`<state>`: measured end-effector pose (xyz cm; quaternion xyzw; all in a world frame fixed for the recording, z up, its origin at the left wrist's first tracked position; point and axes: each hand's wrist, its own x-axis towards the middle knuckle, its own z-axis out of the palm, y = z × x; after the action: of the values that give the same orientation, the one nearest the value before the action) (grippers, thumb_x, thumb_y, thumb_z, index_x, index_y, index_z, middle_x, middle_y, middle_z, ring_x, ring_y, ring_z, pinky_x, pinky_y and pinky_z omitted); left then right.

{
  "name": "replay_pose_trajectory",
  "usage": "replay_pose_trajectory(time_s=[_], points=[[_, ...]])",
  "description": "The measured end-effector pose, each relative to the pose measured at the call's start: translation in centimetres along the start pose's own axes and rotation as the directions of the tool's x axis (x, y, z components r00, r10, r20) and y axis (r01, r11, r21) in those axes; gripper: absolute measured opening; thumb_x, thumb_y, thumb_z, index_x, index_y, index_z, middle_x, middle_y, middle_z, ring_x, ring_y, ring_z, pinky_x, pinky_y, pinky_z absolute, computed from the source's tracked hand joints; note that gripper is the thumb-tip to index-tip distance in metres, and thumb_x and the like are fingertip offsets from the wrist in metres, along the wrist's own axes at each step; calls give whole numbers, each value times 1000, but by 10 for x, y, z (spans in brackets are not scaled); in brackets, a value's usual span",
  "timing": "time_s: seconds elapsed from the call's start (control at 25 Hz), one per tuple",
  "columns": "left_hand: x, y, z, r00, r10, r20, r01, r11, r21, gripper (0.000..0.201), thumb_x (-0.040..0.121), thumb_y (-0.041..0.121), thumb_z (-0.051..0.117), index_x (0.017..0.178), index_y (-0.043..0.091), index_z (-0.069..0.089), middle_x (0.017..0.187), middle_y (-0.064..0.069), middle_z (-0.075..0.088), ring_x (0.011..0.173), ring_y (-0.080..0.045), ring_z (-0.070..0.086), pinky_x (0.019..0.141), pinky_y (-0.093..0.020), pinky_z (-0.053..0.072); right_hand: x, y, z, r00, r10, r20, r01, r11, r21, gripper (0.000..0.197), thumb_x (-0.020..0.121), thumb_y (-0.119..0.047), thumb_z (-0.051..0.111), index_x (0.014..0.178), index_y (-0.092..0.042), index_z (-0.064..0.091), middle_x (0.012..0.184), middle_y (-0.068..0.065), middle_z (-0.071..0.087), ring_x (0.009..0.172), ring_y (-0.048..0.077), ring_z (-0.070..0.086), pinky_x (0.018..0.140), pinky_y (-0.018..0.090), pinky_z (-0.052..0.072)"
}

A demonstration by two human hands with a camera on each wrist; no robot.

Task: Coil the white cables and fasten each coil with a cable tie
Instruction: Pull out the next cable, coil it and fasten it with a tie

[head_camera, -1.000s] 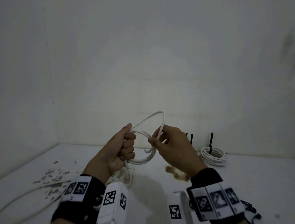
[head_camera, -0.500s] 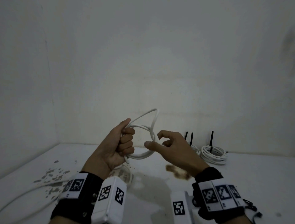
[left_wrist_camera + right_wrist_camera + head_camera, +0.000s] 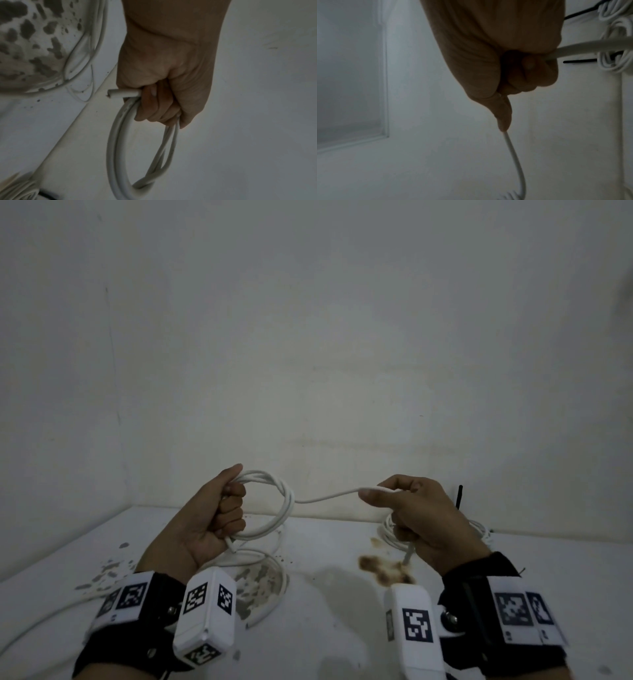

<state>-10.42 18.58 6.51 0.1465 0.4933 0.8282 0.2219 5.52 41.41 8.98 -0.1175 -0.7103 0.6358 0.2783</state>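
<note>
In the head view the left hand (image 3: pixel 212 518) is gripping a coil of round white plastic cable (image 3: pixel 277 508) in a closed fist, holding it upright above the stained white desk (image 3: pixel 325 594); a free strand of that cable (image 3: pixel 325 497) is running from the coil's right side across to the right hand (image 3: pixel 411 508), which is pinching it between thumb and forefinger while the other fingers are curling round it, its cut end poking out below the fist; loose white cable (image 3: pixel 263 563) is lying on the desk under the coil; behind the right hand a finished white coil with a black cable tie (image 3: pixel 459 496) is sitting by the wall.

In the left wrist view the left hand (image 3: pixel 164 83) is clamping several loops (image 3: pixel 120 148), a cut end (image 3: pixel 123 93) sticking out.

In the right wrist view the right hand (image 3: pixel 513 67) is clenching the strand (image 3: pixel 565 151); tied coils (image 3: pixel 614 59) are lying just beyond.
</note>
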Motion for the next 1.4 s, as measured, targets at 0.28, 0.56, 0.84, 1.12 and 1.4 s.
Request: replay_pose_trajectory(time_s=[0.28, 0.56, 0.84, 1.12, 1.4], points=[[3, -7, 1, 999, -14, -38, 15, 999, 49, 45, 99, 37, 49, 61, 21, 31, 37, 9, 18, 24, -5, 14, 29, -12, 13, -6, -10, -3, 993, -94, -70, 82, 985, -154, 25, 88, -19, 74, 79, 1, 63, 50, 1, 30, 38, 16, 25, 37, 20, 26], [0, -1, 4, 998, 41, -46, -37, 997, 70, 48, 91, 40, 60, 57, 23, 31, 42, 9, 16, 28, -4, 13, 30, -16, 13, -19, -21, 0, 981, -128, 145, 182, 868, -462, 29, 97, -8, 35, 102, -27, 55, 69, 5, 49, 57, 18, 48, 55, 34, 56], [16, -18, 3, 977, 31, -210, -27, 999, 18, 46, 102, 30, 49, 63, 21, 26, 37, 9, 19, 26, -5, 14, 29, -15, 15, -29, -31, 10, 887, 26, 462, 252, 811, -529, 27, 99, -9, 43, 98, -20, 68, 93, -6, 77, 73, 11, 66, 63, 22, 51], [17, -10, 4, 993, -86, -75, 55, 939, -339, 45, 106, 37, 32, 64, 19, 33, 38, 7, 25, 25, -6, 21, 30, -17, 17, -29, -25, 15, 899, -179, 399, 407, 677, -613, 30, 77, -53, 77, 79, -23, 80, 56, -20, 65, 54, -2, 59, 52, 11, 44], [12, -13, 25, 997, -70, 45, 82, 928, -364, 31, 95, 22, 31, 65, 18, 37, 51, 4, 28, 35, -11, 27, 38, -19, 29, -35, -23, 38, 821, -154, 550, 446, 774, -449, 17, 81, -31, 81, 80, -14, 79, 73, 6, 75, 68, 20, 73, 72, 34, 62]])
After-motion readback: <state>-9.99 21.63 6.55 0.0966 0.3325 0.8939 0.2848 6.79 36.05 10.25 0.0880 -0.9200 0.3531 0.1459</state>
